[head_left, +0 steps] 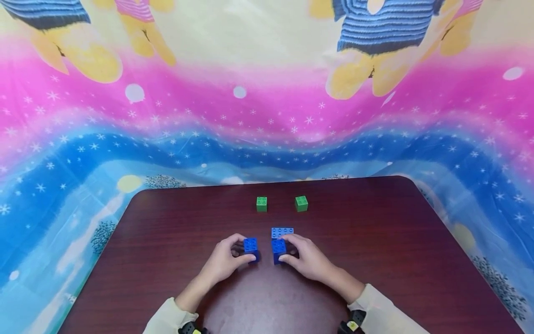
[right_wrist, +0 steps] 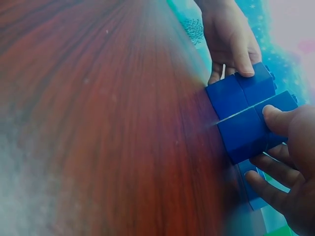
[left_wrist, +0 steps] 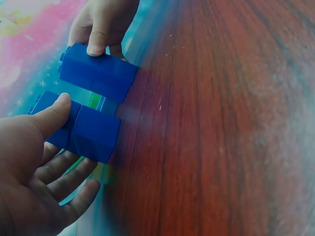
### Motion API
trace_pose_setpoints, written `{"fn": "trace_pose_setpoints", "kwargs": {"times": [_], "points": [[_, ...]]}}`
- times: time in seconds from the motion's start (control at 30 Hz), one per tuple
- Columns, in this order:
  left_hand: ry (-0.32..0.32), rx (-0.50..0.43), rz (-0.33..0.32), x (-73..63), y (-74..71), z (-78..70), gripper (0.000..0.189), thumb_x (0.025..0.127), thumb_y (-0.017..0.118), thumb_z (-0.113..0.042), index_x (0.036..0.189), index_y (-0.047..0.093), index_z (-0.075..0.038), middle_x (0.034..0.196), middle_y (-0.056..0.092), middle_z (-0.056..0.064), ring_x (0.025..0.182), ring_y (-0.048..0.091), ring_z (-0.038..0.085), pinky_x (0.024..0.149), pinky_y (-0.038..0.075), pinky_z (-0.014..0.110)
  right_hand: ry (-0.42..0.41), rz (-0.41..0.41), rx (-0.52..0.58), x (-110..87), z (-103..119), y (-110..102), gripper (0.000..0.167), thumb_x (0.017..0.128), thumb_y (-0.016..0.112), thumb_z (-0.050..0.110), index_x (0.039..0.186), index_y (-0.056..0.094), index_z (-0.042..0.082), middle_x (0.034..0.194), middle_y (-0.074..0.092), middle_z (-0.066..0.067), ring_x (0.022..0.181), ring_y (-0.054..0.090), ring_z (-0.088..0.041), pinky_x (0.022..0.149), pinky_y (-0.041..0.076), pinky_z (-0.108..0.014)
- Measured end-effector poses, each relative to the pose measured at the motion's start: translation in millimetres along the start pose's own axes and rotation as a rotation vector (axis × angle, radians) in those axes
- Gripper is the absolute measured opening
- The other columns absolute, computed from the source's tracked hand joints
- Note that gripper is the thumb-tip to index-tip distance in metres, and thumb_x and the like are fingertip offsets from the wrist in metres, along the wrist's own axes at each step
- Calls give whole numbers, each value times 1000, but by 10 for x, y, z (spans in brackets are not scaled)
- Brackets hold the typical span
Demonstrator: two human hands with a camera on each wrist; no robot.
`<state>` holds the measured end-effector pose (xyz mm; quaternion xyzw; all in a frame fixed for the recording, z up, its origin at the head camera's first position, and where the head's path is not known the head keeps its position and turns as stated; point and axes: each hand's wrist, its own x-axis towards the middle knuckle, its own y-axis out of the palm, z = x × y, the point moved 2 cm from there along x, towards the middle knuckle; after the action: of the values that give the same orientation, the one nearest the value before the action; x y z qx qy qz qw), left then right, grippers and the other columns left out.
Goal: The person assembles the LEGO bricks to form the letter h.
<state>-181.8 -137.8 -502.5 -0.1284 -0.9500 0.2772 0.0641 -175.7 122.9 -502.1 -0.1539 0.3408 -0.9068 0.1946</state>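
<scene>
Stack of two blue blocks is pinched upright in the left hand; near it the right hand pinches a matching stack. Just beyond the latter a paler blue brick lies on the counter, with two green cubes farther back.

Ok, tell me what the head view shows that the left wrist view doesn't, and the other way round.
Only the head view: the left sleeve, the right sleeve, and the left green block and right green block in full.
Only the left wrist view: a clear seam across both the left blue stack and the right blue stack.
Both: the left hand and right hand, each gripping its blue stack, the table and the printed cloth.
</scene>
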Motion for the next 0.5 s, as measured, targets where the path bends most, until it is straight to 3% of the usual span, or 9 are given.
{"fn": "trace_pose_setpoints", "kwargs": {"times": [0.5], "points": [[16, 2, 11, 35, 64, -55, 30, 87, 83, -23, 109, 67, -11, 100, 72, 0, 92, 67, 16, 75, 55, 27, 2, 8, 13, 21, 18, 44, 51, 95, 73, 27, 140, 57, 7, 132, 63, -7, 98, 65, -12, 83, 58, -31]]}}
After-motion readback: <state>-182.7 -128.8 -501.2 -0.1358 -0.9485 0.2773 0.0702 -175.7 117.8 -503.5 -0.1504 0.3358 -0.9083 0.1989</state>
